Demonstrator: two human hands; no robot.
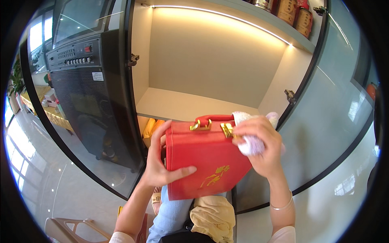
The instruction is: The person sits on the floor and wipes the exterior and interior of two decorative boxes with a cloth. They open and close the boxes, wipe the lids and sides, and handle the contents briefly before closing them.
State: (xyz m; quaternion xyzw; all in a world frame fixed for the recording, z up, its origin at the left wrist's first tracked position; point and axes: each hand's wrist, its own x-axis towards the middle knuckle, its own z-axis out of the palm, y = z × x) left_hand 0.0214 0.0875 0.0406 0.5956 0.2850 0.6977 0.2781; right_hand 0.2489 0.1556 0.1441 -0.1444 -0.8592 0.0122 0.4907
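A red box-shaped case [200, 161] with a top handle, gold-coloured metal fittings and gold characters on its face is held up in front of me. My left hand [167, 161] grips its left side, with the thumb across the front face. A white and pale purple cloth [253, 145] is bunched in my right hand [263, 139], whose fingers are at the gold clasp [226, 130] on the top edge, right of the red handle [214, 117]. Part of the cloth lies behind the hand, by the handle's right end. The case's back is hidden.
Behind the case is a lit cabinet shelf [182, 101], with dark-framed glass doors standing open either side. Bottles [304, 22] stand on the upper shelf; orange items [152, 127] are below. A black speaker [82, 91] shows beyond the left door. A plastic stool [70, 227] is lower left.
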